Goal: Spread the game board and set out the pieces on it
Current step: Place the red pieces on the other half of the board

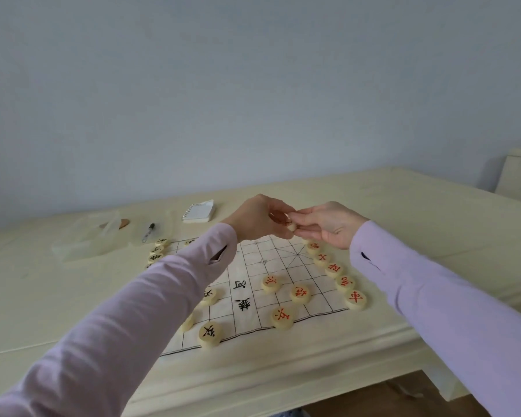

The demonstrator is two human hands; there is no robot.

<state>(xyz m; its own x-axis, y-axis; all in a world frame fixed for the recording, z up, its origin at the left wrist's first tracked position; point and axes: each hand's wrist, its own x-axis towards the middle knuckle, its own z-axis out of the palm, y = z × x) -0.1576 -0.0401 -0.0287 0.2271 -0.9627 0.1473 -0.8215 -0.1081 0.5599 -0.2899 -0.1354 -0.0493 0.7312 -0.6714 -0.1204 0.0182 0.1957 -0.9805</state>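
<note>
**Table**: a cream top with a moulded front edge that fills the lower half of the view and stands against a pale wall.

**Game board**: a white cloth printed with a black grid. It lies spread flat on the table in front of the person, with its near edge close to the table's front edge.

**Clear plastic box**: lies on the table to the left of the board and beyond it.

**Left hand** and **right hand**: both are raised above the far half of the board and meet fingertip to fingertip. The left fingers are curled inward. The right thumb and forefinger close narrowly on the **held piece**, a pale disc gripped between the two hands. It cannot be told which hand carries its weight.

**Notepad**: spiral-bound, lying beyond the board's far edge.

**Red pieces**: a row of five runs along the board's right edge. Three more stand inside the grid on the right half.

**Black pieces**: these stand on the left half of the board and are partly hidden by the left sleeve. Several more sit at the far left corner.

**Pen**: lies between the box and the board.
</note>
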